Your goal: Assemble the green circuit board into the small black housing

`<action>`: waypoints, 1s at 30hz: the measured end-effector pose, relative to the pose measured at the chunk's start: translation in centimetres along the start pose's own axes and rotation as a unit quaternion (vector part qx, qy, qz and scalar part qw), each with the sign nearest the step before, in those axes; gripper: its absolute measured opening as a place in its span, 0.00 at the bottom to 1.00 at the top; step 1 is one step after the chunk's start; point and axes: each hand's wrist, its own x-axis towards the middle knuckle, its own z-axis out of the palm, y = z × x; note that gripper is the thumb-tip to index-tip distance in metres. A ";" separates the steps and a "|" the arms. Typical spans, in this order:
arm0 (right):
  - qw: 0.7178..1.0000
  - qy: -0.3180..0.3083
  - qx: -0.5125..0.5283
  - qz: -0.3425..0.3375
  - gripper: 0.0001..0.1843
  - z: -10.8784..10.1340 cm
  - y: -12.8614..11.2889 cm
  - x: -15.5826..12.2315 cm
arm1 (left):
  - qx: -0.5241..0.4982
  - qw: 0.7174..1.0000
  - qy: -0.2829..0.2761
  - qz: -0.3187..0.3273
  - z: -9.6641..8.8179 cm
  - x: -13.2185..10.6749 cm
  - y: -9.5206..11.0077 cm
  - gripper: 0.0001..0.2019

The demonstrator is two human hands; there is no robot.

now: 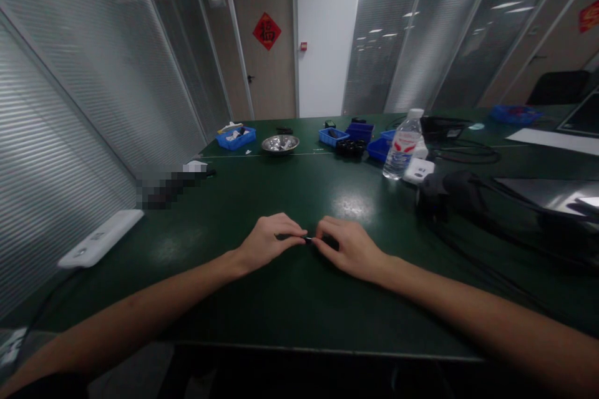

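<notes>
My left hand [269, 240] and my right hand [349, 248] rest close together on the dark green table [290, 299], knuckles up and fingers curled. Between their fingertips they pinch a small, thin dark part [304, 239]; it is too small to name. Each hand grips one end of it, just above the tabletop.
A metal bowl [280, 144], blue bins [236, 138] [333, 136] and small black parts [350, 148] stand at the back. A water bottle [401, 146], a white adapter [418, 171], and black gear with cables [456, 196] lie to the right. A white power strip [100, 239] sits left.
</notes>
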 end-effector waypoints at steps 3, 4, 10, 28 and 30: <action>0.999 -0.014 -0.028 -0.006 0.05 0.1 -0.2 -0.1 | 0.008 0.999 -0.041 0.023 0.0 0.0 0.0 0.10; 0.999 -0.014 -0.030 -0.005 0.05 0.1 -0.2 -0.1 | 0.005 0.998 -0.050 0.026 0.0 0.0 0.0 0.10; 1.000 -0.003 -0.026 -0.004 0.07 0.1 -0.2 -0.2 | -0.027 0.997 -0.067 -0.005 -0.2 0.1 0.2 0.12; 0.991 0.004 -0.132 0.029 0.08 0.0 0.8 0.3 | 0.050 0.994 -0.098 -0.018 0.1 0.6 0.3 0.17; 0.987 0.002 -0.159 0.035 0.09 -0.1 0.9 0.3 | 0.067 0.992 -0.104 -0.021 0.2 0.6 0.1 0.17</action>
